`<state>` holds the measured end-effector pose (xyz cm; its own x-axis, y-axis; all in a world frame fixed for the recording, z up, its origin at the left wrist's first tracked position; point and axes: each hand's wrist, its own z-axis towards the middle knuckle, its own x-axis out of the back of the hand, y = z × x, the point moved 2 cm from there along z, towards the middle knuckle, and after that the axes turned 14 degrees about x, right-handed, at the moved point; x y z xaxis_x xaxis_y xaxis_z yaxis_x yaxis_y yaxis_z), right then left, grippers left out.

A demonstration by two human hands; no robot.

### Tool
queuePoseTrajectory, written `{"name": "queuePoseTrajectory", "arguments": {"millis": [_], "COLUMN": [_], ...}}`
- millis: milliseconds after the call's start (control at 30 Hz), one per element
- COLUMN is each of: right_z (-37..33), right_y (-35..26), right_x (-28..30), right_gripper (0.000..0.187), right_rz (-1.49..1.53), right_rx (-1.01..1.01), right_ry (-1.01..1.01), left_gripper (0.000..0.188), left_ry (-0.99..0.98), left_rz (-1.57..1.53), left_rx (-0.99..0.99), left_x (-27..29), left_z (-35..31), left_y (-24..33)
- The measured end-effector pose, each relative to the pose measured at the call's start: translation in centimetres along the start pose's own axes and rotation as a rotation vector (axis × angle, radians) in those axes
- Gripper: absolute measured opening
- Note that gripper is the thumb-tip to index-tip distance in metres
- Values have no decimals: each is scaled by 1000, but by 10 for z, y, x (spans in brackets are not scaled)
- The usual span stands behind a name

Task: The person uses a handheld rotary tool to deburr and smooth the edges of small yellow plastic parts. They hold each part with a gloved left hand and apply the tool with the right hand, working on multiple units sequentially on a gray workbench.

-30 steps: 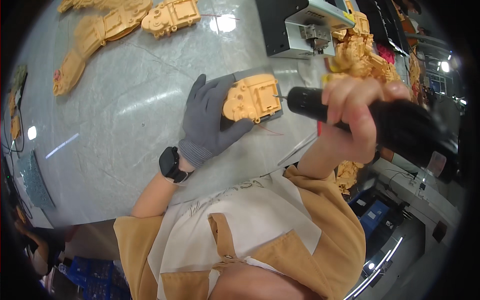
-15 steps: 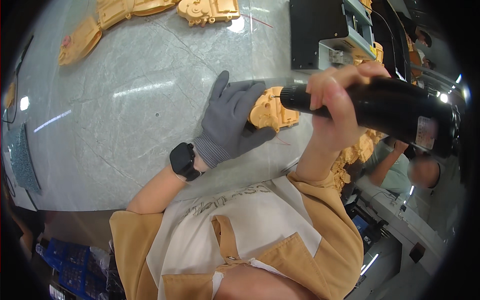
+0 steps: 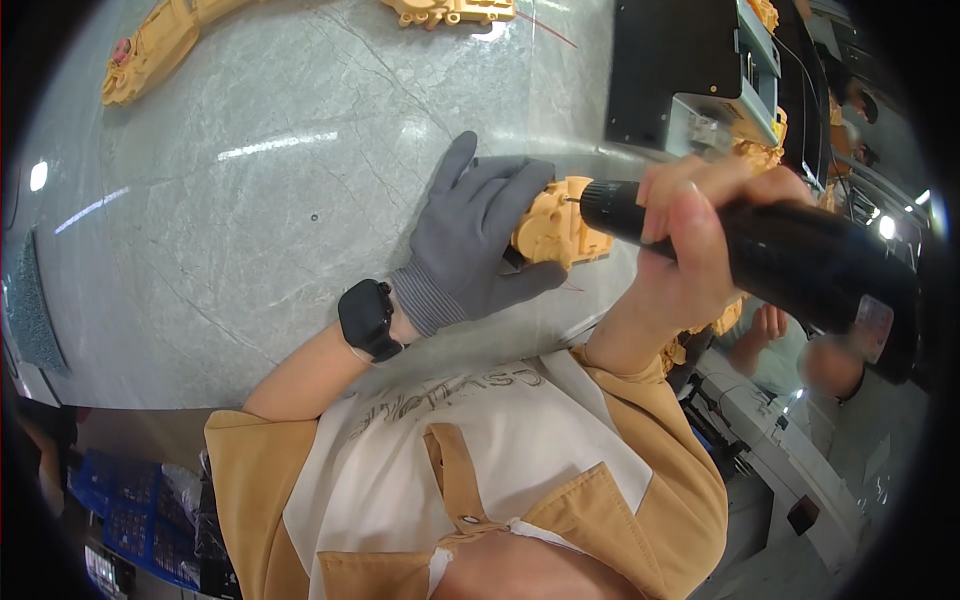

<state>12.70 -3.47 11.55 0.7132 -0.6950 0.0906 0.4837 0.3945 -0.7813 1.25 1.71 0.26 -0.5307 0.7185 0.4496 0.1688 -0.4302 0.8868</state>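
My left hand [image 3: 465, 235], in a grey knit glove, lies over the left side of a yellow-orange plastic housing [image 3: 548, 232] and grips it between thumb and fingers against the table. The housing has round bosses and a boxy right part. My bare right hand [image 3: 695, 220] is wrapped round a black electric screwdriver [image 3: 800, 250], held nearly level with its rear end off to the right. Its thin bit reaches the upper part of the housing. Whether a screw sits under the bit is too small to tell.
Other yellow-orange housings [image 3: 455, 10] lie along the far side of the grey marbled table [image 3: 270, 230]. A black and grey metal box [image 3: 660, 80] stands at the far right. More orange parts and another person's hand [image 3: 768, 325] are beyond my right arm. Blue crates [image 3: 150, 520] sit below left.
The view has shifted a little, so the far housings sit higher. The screwdriver's rear end has swung nearer to me. Both hands keep their hold.
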Motion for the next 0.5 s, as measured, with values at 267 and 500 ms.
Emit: {"name": "queuePoseTrajectory", "arguments": {"millis": [267,500], "right_z": [-9,-20], "right_y": [1,-26], "right_x": [1,70], "right_gripper": [43,35], "right_rz": [110,334], "right_rx": [13,278], "right_ry": [179,245], "left_gripper": [84,77], "left_ry": [93,20], "left_rz": [14,115], "left_rx": [-28,-28], "left_x": [2,4], "left_z": [-6,4], "left_y": [3,11]}}
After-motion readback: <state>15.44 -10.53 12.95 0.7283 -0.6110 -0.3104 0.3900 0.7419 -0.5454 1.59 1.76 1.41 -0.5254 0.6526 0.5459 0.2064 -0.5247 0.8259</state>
